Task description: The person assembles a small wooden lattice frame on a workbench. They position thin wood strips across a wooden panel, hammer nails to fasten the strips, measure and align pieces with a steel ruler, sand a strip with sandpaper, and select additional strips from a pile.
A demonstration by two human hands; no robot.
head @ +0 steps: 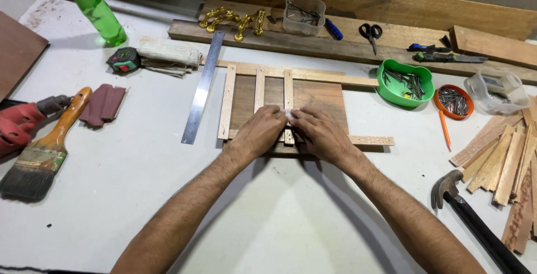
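Observation:
A brown wooden board lies on the white table, with thin pale wooden strips laid across it as a lattice. My left hand and my right hand rest side by side on the near end of the middle strips. Their fingertips meet on a small pale piece held against one upright strip. Both hands press down with fingers curled; what lies under the palms is hidden.
A steel ruler lies left of the board. Paintbrush, sandpaper, tape measure and green bottle sit left. Green bowl and orange lid hold nails. Hammer and loose strips lie right.

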